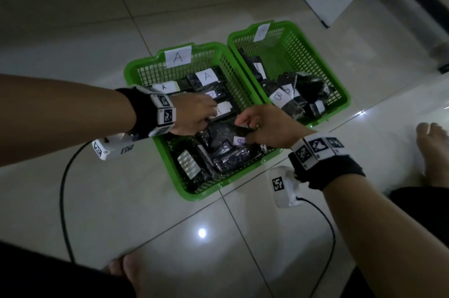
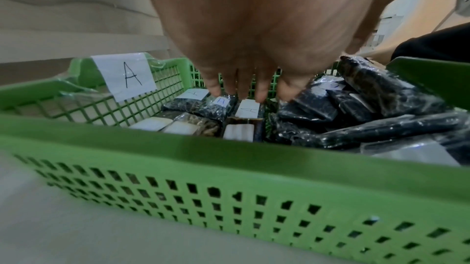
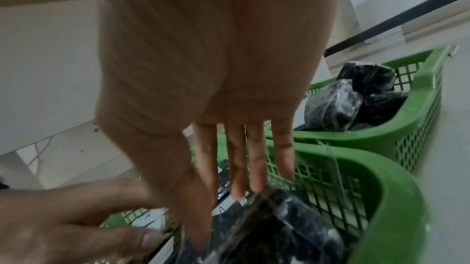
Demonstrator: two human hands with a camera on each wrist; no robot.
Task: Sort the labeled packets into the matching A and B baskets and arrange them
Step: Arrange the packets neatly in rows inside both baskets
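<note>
Scene: two green mesh baskets stand side by side, touching, on a pale tiled floor (image 1: 73,30)
A basket (image 1: 136,71): the nearer one, on the left; a paper label marked A (image 1: 177,56) is fixed to its far rim
B basket (image 1: 340,93): the farther one, on the right; a label (image 1: 261,32) on its far rim is too blurred to read
Packets in A basket: dark plastic packets with white tags; a row at the far end (image 1: 206,79) shows tags marked A, and a loose pile (image 1: 226,152) fills the near end
Packets in B basket: dark packets lie heaped in its near half, one tagged B (image 1: 279,98)
Left hand (image 1: 192,115): inside the A basket, palm down, fingers (image 2: 260,89) extended with tips touching the tagged packets in the middle row; it grips nothing
Right hand (image 1: 264,127): over the near pile in the A basket, fingers (image 3: 257,167) straight and pointing down, tips touching a dark packet (image 3: 267,228); no grip is visible
Hand spacing: the two hands are near each other, not touching in the head view
Wrist units: white marker blocks on black straps sit on both wrists, each with a black cable (image 1: 63,200) trailing to the floor
Other: bare feet rest on the tiles near the baskets
</note>
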